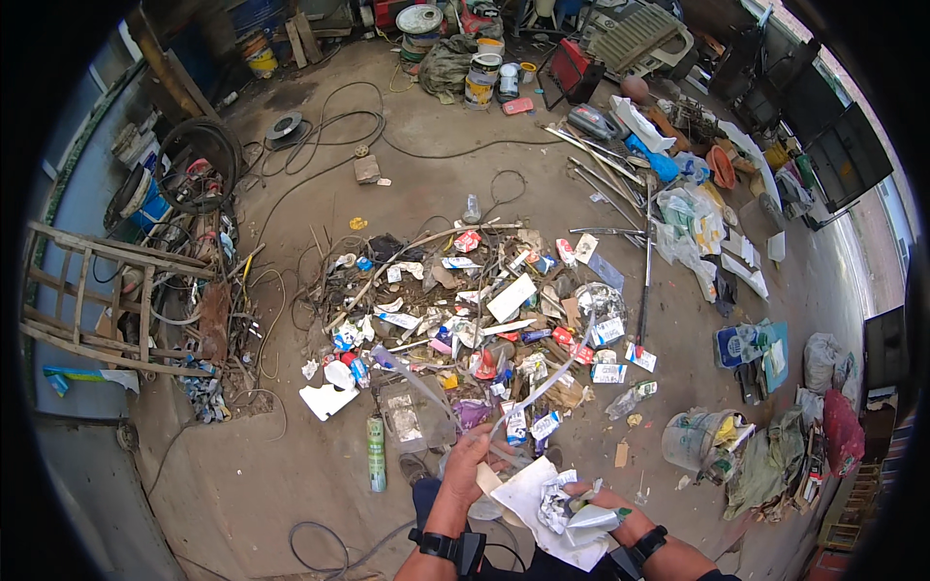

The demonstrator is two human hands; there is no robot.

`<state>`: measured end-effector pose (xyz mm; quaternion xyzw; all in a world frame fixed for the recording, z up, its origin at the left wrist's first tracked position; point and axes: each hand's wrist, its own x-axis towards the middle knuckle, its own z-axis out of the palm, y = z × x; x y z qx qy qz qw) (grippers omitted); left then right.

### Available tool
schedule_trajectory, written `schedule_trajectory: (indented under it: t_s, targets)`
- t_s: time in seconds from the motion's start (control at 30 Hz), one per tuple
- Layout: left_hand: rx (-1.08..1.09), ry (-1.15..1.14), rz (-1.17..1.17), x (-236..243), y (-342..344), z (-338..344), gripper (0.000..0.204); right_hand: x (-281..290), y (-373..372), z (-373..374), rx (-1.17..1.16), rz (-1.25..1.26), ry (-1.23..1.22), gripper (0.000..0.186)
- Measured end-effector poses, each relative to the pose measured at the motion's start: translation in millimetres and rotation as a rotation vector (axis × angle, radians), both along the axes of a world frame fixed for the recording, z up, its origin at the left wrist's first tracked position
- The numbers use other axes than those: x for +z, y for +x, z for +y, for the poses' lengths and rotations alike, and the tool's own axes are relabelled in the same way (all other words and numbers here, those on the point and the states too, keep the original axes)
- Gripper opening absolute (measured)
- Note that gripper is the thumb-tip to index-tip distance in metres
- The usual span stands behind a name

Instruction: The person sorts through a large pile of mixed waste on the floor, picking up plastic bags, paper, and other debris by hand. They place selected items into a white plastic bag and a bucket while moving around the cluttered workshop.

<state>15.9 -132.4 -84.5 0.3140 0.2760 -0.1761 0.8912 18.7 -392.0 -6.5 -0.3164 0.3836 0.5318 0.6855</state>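
My left hand point(469, 469) is closed around a long clear plastic strip point(533, 395), whose ends spread out over the litter pile. Against that hand lies the edge of a cream-white sheet point(528, 484), which looks like paper or card. My right hand point(608, 498) is closed on a crumpled silvery wrapper point(555, 505); a piece of greyish film point(593, 524) hangs by its palm. The white sheet spans the gap between both hands, and some right fingers are hidden behind the wrappings. Just beyond my hands is a heap of mixed litter point(475, 320) with cartons, cans and plastic scraps.
A green spray can point(376, 455) stands left of my hands beside a clear plastic tray point(407, 416). To the right are a clear bucket point(690, 441) and bags point(775, 465). Cables point(334, 145) cross the floor. A wooden frame point(107, 300) leans at left; metal rods point(647, 261) lie right.
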Motion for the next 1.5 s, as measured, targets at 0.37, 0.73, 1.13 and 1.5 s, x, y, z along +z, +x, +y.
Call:
schedule_trajectory:
  t_s: [0.37,0.73,1.13,1.5]
  targets:
    - [-0.025,0.361,0.31,-21,-32,-9,0.02,-25,13,-26,0.012,-0.339,-0.077,0.044]
    - [-0.766,0.923,-0.151,-14,-47,-68,0.033,-37,46,-28,-0.235,-0.313,0.045,0.047]
    - [-0.73,0.595,-0.064,-6,-46,19,0.047,-72,21,84,-0.082,-0.044,-0.072,0.045]
    - [-0.754,0.532,-0.237,14,-100,181,0.052,-59,-12,262,0.233,-0.149,0.191,0.047]
